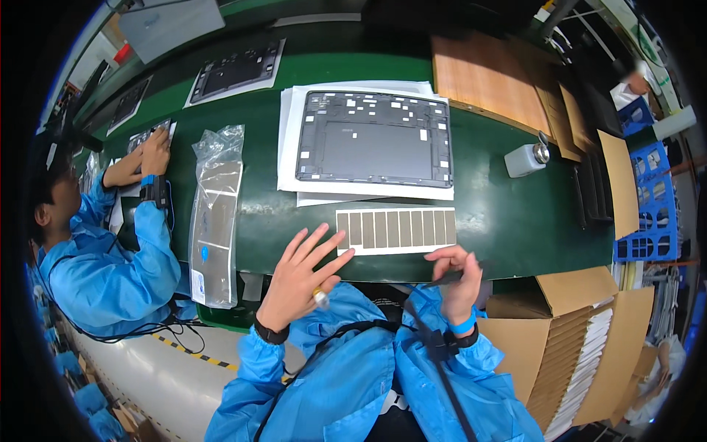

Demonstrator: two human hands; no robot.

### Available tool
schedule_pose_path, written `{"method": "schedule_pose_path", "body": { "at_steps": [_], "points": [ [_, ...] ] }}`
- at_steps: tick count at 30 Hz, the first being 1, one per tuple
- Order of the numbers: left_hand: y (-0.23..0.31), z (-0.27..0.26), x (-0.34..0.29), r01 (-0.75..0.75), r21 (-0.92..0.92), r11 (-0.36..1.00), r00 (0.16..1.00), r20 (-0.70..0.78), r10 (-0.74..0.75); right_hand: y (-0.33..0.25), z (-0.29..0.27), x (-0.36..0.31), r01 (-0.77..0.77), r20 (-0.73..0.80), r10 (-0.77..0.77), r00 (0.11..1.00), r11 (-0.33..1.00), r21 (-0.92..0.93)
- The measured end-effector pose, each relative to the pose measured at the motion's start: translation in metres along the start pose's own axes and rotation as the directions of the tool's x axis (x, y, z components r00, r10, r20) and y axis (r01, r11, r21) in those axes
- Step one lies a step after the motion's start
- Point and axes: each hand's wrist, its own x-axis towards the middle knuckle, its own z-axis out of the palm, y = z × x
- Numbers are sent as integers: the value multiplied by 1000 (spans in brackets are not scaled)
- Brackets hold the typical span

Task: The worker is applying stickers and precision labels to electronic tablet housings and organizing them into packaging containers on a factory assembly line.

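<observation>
My left hand [298,283] is open, its fingers spread, with the fingertips at the left end of a white backing sheet [398,251] that carries a row of grey-brown rectangular pads [404,228]. A small yellowish-white band sits on one of its fingers. My right hand [462,283] is closed near the sheet's lower right corner, and a thin dark strip [444,278] shows at its fingers, partly blurred. Beyond the sheet, a dark grey tablet-shaped housing [368,151] lies flat on white sheets [289,140], with small white pieces along its edges.
A clear plastic bag of grey-brown sheets [216,221] lies left. A white bottle with a metal top [526,160] and a wooden board [490,77] are at right. An open cardboard box [515,331] stands by the table edge. At left, a co-worker [110,258] handles another piece.
</observation>
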Motion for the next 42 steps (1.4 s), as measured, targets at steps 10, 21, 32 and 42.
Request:
{"method": "schedule_pose_path", "body": {
  "at_steps": [10, 21, 32, 42],
  "points": [
    [-5, 32, 1, 3, 150, 989, 969, 243, -40, 10, 54, 14, -566, 276, 495, 824, 748, 347],
    [-16, 41, -2, -14, 117, 993, 979, 206, -11, 8, 73, 5, -519, 41, 520, 853, 837, 176],
    [-20, 42, -3, -38, 102, 994, 981, 192, 18, 9, 83, 3, -496, -30, 502, 864, 860, 118],
    [-20, 44, -2, -32, 139, 990, 978, 211, 2, 11, 83, 3, -488, -43, 496, 867, 865, 120]
  ]
}}
